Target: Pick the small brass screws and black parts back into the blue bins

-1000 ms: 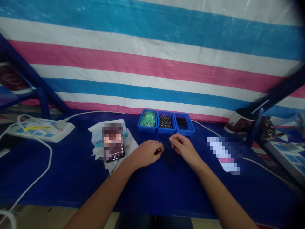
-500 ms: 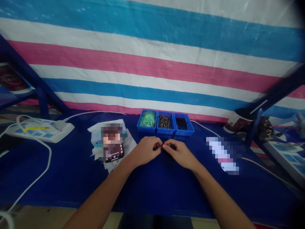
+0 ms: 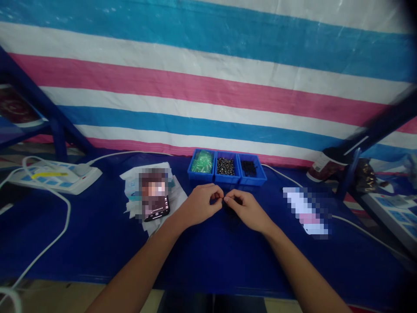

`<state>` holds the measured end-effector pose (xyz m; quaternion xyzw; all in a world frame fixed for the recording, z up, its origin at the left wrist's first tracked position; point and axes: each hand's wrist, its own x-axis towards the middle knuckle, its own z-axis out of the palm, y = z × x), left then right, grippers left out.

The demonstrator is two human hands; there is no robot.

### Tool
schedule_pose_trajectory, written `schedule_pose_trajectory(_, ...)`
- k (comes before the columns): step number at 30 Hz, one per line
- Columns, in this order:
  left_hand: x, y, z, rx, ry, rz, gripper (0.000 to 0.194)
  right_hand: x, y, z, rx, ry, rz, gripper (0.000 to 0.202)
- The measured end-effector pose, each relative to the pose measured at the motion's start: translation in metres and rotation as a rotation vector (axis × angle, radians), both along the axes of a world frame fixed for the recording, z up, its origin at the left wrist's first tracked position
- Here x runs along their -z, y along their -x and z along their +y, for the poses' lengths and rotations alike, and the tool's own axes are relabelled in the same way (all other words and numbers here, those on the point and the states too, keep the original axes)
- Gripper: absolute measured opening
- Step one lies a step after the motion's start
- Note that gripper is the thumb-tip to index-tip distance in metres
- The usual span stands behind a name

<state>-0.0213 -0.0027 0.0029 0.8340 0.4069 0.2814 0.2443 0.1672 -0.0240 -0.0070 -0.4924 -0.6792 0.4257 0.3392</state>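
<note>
Both hands meet above the middle of the blue table, fingertips almost touching. My left hand is closed in a pinch, its thumb and index finger pointing right. My right hand pinches as well, facing left. Whatever sits between the fingertips is too small to make out. Just beyond the hands stand three joined blue bins: one bin holds green pieces, the middle one small metal parts, the right one black parts. Something dark and hard to discern lies under my right hand.
On the left, a phone rests on crumpled packaging, near a white power strip with a cable. A second lit screen, blurred out, lies at right, below a dark cup. A striped sheet hangs behind.
Both hands stay pinched together at nearly the same spot, with only a slight shift of the fingers. The bins and the other things have not visibly moved.
</note>
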Motion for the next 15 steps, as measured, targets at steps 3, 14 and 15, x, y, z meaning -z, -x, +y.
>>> schedule_pose_trajectory(3,-0.0002,0.0000,-0.0006,0.011,0.005,-0.013,0.009,0.0028,-0.0002,0.0007,0.009,0.007,0.023,0.023)
schedule_pose_trajectory(14,-0.0005,-0.0014,-0.0020,0.006,0.138,-0.105,0.005,0.0050,0.0009,0.0022,0.031,0.047,0.070,0.025)
schedule_pose_trajectory(15,-0.0002,-0.0013,-0.0021,0.004,0.139,-0.111,0.005,0.0053,0.0007,0.0025,0.037,0.040,0.066,0.025)
